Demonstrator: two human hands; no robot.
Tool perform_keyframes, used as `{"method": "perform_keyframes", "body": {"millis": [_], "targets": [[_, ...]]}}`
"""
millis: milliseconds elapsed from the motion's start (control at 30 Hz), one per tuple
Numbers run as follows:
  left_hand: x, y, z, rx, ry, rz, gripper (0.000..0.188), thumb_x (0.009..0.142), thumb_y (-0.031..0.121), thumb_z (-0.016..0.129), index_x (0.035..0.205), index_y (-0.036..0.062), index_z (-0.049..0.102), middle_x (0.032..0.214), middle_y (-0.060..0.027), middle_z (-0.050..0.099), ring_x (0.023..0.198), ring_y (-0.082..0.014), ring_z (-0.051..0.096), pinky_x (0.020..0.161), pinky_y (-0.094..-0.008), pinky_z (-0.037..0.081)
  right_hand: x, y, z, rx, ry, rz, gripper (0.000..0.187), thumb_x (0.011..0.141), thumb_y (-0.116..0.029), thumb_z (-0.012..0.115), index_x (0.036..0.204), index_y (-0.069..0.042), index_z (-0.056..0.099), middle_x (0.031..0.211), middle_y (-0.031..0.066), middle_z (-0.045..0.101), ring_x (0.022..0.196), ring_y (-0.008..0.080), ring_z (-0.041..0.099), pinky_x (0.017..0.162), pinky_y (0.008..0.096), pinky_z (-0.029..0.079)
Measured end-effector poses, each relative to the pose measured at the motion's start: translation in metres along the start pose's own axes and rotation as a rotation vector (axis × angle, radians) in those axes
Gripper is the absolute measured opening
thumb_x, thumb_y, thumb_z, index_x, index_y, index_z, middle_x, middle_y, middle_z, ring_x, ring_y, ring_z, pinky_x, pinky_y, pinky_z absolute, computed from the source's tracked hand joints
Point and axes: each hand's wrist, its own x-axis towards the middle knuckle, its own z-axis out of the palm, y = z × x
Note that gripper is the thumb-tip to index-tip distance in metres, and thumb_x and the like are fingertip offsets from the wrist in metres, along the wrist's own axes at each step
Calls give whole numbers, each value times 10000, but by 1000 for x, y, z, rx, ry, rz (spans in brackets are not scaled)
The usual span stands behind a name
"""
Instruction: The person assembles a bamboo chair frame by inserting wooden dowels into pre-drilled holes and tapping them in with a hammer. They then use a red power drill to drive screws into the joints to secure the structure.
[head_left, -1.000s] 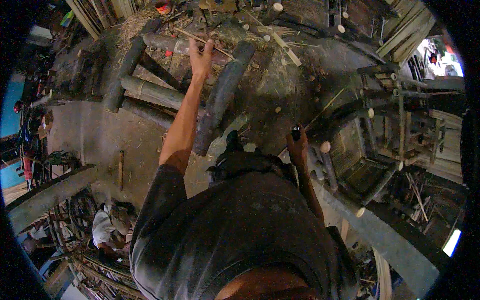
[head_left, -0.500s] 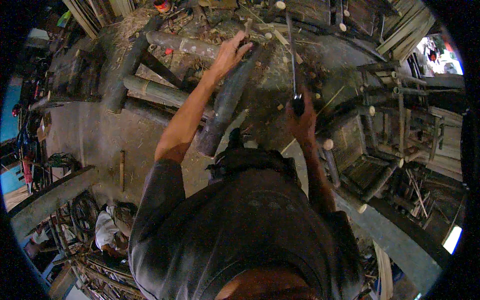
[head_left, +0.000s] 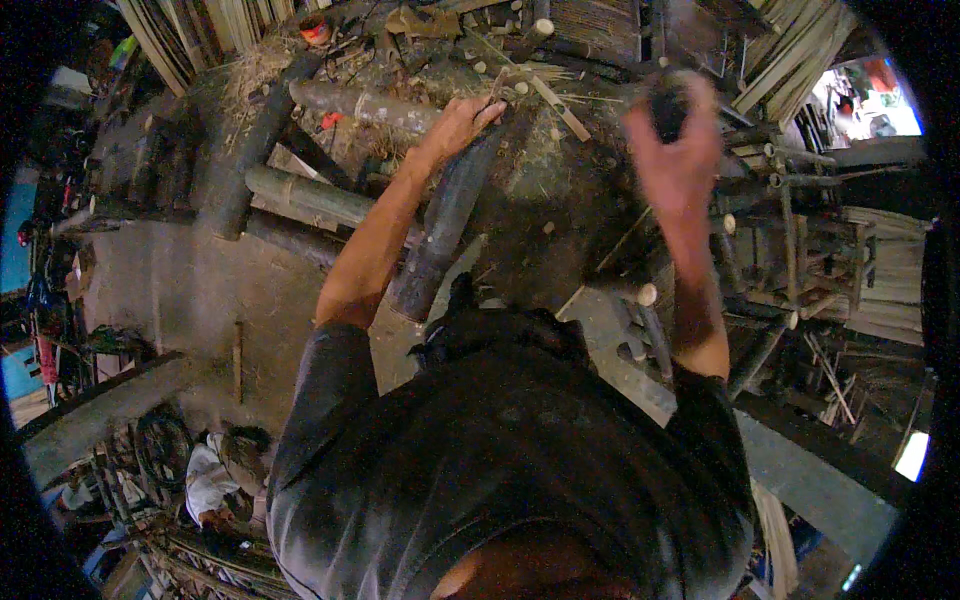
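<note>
Left hand [head_left: 458, 130] touches the upper end of a pole [head_left: 450, 215], finger closure indeterminable. Right hand [head_left: 680, 158] grips a dark handle [head_left: 668, 108].

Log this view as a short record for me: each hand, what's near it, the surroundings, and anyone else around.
Left hand: at the far end of a thick dark bamboo post; grip unclear
Right hand: raised, blurred, fingers curled around a dark object
Near left hand: thick bamboo rails, left of the post
Right side: bamboo furniture frame
Far side: orange-red container, plant-like shavings
Other people: a person in a white top, lower left
</note>
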Motion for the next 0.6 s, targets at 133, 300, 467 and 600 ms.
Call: {"method": "perform_keyframes", "body": {"millis": [133, 300, 467, 600], "targets": [[1, 1, 10, 48, 50, 86, 319, 936, 315, 484, 1047, 36, 592, 827, -228, 608, 800, -422, 567, 706, -463, 448, -35, 40, 31, -229, -169, 71, 599, 772, -302, 677, 1225, -5, 421, 925, 220, 631, 807, 416, 625, 708, 449, 517], [1, 4, 10, -3, 44, 113, 306, 941, 293, 462, 1059, 45, 597, 827, -238, 599, 776, -435, 557, 691, -475, 448, -30, 59, 23, -474, -421, 83, 591, 761, -292, 686, 1215, -10, 433, 948, 210, 629, 837, 408, 619, 721, 432, 515], [-14, -10, 2, 56, 79, 80, 296, 941, 268, 457, 1082, 46, 594, 857, -232, 606, 799, -430, 560, 698, -473, 449, 13, -12, 7, 181, 337, 70, 412, 765, -178, 680, 1056, 24, 469, 964, 216, 608, 793, 377, 628, 706, 408, 501], [7, -4, 27, 160, -13, 100, 317, 932, 294, 481, 1071, 30, 587, 900, -257, 604, 856, -460, 547, 724, -486, 443, -71, 75, 34, -490, -202, -118, 542, 755, -251, 682, 1189, -29, 445, 870, 208, 627, 740, 370, 638, 688, 436, 507]]}}
